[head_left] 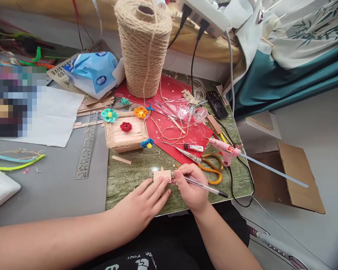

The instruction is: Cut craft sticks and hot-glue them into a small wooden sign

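Note:
My left hand [142, 202] lies flat, its fingertips resting on a small pale panel of wooden craft sticks [161, 174]. In my right hand [194, 189] is a clear pen [208, 186] with a dark end, its tip close to the panel's right edge. A small dark red patterned bit [173, 180] shows between the two hands. Above them sits a craft-stick box [116, 138] edged with twine, with felt-like flowers at its corners and a red rose [126, 126] in the middle. A loose wooden piece [121, 160] lies below the box.
Orange-handled scissors [214, 167] and a pink glue gun [224, 147] with a long glue stick lie to the right. A large twine spool [143, 52] stands on red paper [171, 150] at the back. A clear ruler [87, 150] is on the left, near a blue packet [92, 73].

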The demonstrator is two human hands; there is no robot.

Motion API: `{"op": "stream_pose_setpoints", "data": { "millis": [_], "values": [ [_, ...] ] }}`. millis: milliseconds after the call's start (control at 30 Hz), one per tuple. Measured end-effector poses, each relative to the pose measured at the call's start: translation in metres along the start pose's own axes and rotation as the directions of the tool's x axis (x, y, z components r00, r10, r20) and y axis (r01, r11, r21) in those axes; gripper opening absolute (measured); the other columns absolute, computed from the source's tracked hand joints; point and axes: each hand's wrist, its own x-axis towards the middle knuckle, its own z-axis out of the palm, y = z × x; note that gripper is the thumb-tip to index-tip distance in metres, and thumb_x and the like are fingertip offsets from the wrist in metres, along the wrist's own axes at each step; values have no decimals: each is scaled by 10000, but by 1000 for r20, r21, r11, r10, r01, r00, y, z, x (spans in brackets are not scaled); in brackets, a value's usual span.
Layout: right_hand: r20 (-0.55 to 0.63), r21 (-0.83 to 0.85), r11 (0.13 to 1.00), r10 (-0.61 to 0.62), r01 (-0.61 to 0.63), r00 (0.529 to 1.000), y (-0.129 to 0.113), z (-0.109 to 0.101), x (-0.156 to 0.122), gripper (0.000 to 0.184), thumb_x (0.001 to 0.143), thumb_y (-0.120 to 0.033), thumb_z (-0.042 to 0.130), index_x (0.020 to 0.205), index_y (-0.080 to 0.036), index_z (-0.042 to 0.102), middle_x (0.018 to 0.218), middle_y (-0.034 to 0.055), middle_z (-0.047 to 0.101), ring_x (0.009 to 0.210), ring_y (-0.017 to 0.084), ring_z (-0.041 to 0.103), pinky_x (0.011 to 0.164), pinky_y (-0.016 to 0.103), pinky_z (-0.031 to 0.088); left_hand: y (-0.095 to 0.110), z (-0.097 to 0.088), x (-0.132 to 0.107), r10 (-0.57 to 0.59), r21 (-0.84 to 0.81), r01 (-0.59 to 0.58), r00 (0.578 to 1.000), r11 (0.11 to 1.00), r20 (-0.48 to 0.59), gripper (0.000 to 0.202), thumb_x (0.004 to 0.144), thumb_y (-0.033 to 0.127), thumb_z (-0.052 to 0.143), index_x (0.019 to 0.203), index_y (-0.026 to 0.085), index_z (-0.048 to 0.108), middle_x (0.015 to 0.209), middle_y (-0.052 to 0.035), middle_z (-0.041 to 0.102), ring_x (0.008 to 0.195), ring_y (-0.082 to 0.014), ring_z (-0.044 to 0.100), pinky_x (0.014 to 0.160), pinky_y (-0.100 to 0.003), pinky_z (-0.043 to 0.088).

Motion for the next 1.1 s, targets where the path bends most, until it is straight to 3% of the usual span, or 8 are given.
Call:
{"op": "stream_pose_setpoints", "data": {
  "millis": [133,233,333,433,567,700,867,1100],
  "values": [
    [-40,43,999,20,-19,999,4,4,0,133,1021,-331,653,918,-249,644,669,-44,581,509,119,513,499,276,430,-1,-2,0,-6,-2,6,1000,1000,15,623,990,345,530,1560,104,464,1684,-222,355,1560,-356,359,1216,-510,280],
    [-88,-171,978,-139,123,986,2,-15,-3,164,1065,-302,553,1137,-276,698,723,-9,674,600,177,636,609,352,550,-4,-5,1,-24,-46,25,999,999,33,686,993,457,557,1588,139,436,1696,-190,350,1560,-343,358,1232,-499,265],
    [-13,-572,778,-325,260,946,0,-54,-4,186,1000,-257,633,1173,-278,698,1076,83,759,1007,290,725,942,532,581,-9,-8,0,-49,-111,51,998,992,26,813,998,651,508,1624,147,388,1699,-149,361,1549,-334,372,1268,-502,216],
    [64,-777,565,-366,277,928,7,-95,-7,293,953,-251,694,1243,-270,655,1239,124,735,1178,340,682,1042,609,539,-16,-11,-1,-100,-152,95,995,984,-23,828,1014,683,464,1635,142,373,1661,-132,437,1510,-325,428,1305,-509,115],
    [59,-830,509,-329,230,943,24,-126,-20,451,956,-286,706,1388,-257,581,1382,147,684,1287,341,637,1093,607,519,-28,-19,6,-103,-183,89,992,979,-67,683,1047,604,481,1578,175,474,1584,-113,546,1442,-293,510,1312,-486,101],
    [83,-839,499,-276,216,958,34,-132,-24,551,933,-401,749,1425,-248,554,1451,157,645,1332,357,607,1104,597,495,-45,-27,29,-60,-120,55,998,991,-34,599,1078,521,462,1530,134,526,1634,-132,479,1490,-299,464,1278,-452,234],
    [135,-869,427,-285,252,949,34,-131,-16,483,947,-410,731,1365,-229,571,1381,173,669,1278,369,623,1058,581,494,-63,-18,64,-117,-16,117,993,993,30,728,1085,605,363,1583,80,446,1674,-176,395,1561,-331,366,1283,-471,222],
    [113,-886,398,-314,239,943,32,-122,-10,479,938,-418,753,1321,-193,574,1344,190,677,1241,362,625,1045,554,493,-62,-15,73,-147,15,146,988,989,57,720,1094,600,311,1565,81,479,1643,-169,453,1501,-325,442,1171,-468,318]
  ]
}}
